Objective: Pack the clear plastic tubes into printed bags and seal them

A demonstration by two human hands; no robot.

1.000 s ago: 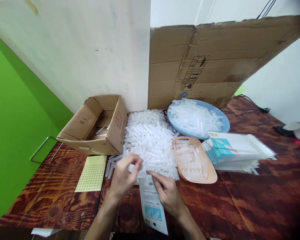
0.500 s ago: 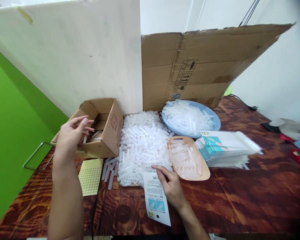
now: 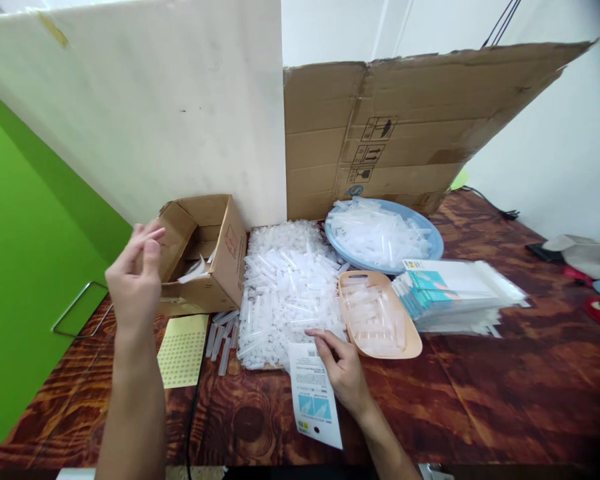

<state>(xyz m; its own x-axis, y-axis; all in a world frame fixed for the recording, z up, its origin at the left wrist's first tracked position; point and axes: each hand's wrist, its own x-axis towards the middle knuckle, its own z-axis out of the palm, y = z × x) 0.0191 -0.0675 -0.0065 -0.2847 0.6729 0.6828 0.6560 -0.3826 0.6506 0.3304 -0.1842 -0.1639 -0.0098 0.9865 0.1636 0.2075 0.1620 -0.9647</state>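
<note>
My right hand [image 3: 347, 373] pinches the edge of a white printed packet [image 3: 316, 400] with blue pictures and a dark round hole near its lower end. The packet lies over the front of a heap of clear plastic tubes [image 3: 290, 293]. My left hand [image 3: 135, 280] is raised beside the left edge of an open cardboard box [image 3: 225, 260], a little blurred, its fingers loosely bent with nothing seen in them. A curled white paper strip [image 3: 196, 269] rests inside the box. Below the box lies a yellow sheet of small round stickers [image 3: 183, 350].
To the right stand a peach tray [image 3: 413, 347] of tubes, a blue basin [image 3: 437, 243] heaped with tubes, and a stack of packed bags [image 3: 445, 293]. Loose tubes [image 3: 224, 347] lie near the sticker sheet. A cardboard sheet [image 3: 325, 133] leans behind, beside a white partition [image 3: 180, 120].
My left hand has moved up and left, away from over the box, and a white strip now shows inside the box. My right hand stays on the packet.
</note>
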